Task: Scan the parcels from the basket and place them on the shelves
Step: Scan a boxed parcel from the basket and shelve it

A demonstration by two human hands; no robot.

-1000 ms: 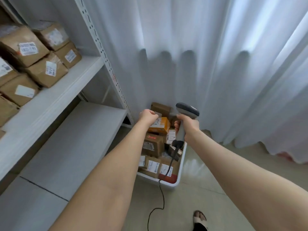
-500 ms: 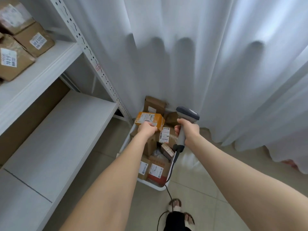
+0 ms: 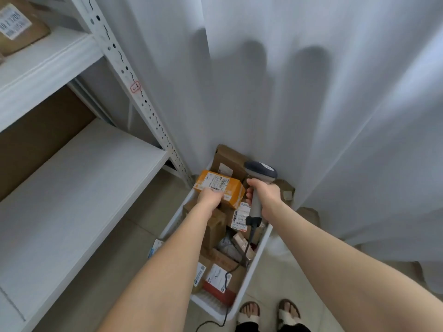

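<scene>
1. Some shelving is judged to be done already: a labelled box (image 3: 16,25) is seen on the upper shelf (image 3: 48,68), far up and to the left of the left hand (image 3: 211,197).
2. Most of the task is judged to be left: many brown parcels (image 3: 215,227) are piled in the basket (image 3: 260,250) beneath both hands.
3. The orange parcel (image 3: 217,184) is gripped by the left hand at its near edge and held just above the basket, ahead of the knuckles.
4. The scanner (image 3: 261,170) is clasped by its handle in the right hand (image 3: 265,195), just right of the parcel. Its cable (image 3: 247,245) hangs below the wrist.
5. Whether this parcel has been scanned cannot be told.
6. The parcel is seen as a small orange carton. A white barcoded label is turned upward, and its edges appear undamaged.
</scene>
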